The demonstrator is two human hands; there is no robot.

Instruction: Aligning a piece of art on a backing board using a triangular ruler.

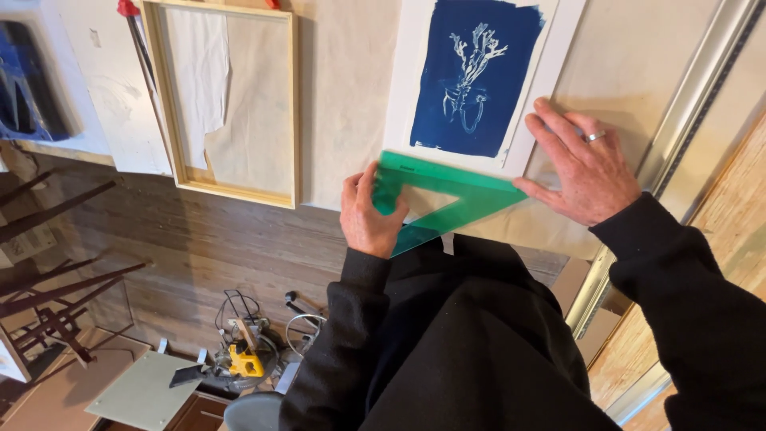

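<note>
My left hand (369,217) has its fingers clamped on the near corner of the green triangle ruler (435,195), which lies flat on the desk (343,96). My right hand (586,168) rests fingers spread, pressing the ruler's far tip. The blue plant print (479,72) lies just beyond both hands, touching the ruler's edge.
</note>
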